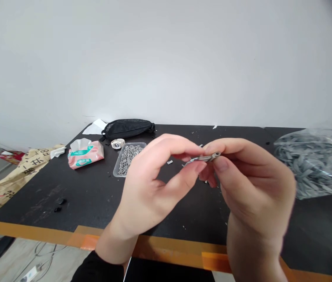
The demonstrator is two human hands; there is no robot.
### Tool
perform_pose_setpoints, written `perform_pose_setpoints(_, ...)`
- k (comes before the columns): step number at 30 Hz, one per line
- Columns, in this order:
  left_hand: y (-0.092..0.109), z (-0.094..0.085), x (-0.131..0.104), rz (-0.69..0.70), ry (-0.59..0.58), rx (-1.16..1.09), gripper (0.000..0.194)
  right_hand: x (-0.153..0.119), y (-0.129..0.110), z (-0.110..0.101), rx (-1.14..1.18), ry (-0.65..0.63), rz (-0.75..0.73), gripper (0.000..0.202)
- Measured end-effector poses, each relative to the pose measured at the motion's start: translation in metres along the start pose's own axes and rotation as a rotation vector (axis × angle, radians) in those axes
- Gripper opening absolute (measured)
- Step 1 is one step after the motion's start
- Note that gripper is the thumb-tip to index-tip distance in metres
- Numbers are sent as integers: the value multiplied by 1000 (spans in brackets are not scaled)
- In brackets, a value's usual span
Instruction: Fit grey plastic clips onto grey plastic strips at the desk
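Both hands' grip, left hand (pixel 151 184), right hand (pixel 251 188), metal piece (pixel 205 158) lying near-horizontal, left-right

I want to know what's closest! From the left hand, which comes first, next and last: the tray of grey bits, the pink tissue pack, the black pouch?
From the left hand:
1. Tray of grey bits, just behind it.
2. Pink tissue pack, farther left.
3. Black pouch, at the table's back edge.

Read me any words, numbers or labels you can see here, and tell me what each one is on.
"8": seemingly this digit among large dark characters, brown paper sack left of the table; the rest unreadable.
Teal label, pink tissue pack: too small and blurred.
Tape roll: no legible print.
Small metal part held by left hand and right hand: no markings visible.
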State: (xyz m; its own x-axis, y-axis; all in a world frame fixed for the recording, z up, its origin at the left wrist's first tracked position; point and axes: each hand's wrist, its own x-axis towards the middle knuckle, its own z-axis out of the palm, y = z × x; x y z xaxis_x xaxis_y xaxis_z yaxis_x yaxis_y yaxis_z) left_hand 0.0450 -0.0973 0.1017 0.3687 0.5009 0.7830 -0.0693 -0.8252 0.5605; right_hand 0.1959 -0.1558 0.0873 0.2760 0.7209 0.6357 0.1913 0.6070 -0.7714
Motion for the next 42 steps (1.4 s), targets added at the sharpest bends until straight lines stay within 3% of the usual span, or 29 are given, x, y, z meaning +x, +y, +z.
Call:
perform_pose_setpoints(5,2,3,-2,148,102,128,24,-1,0,5,-22,-2,-37,32)
perform_pose_setpoints(9,5,0,-4,91,102,93,22,0,2,5,71,-61,-33,33)
perform_pose_setpoints(15,6,-3,-1,115,41,98,24,2,9,4,122,47,4,14)
perform_pose_setpoints(22,7,-2,0,130,31,152,24,2,7,2,182,36,7,22)
perform_pose_setpoints(35,2,-1,0,146,25,2,22,1,7,-1,178,-8,24,21)
perform_pose_setpoints(39,-8,1,3,241,47,-114,23,-1,1,-5,-5,18,-53,17)
perform_pose_setpoints(42,-11,2,2,232,68,-168,17,0,-2,-8,-161,41,-166,22)
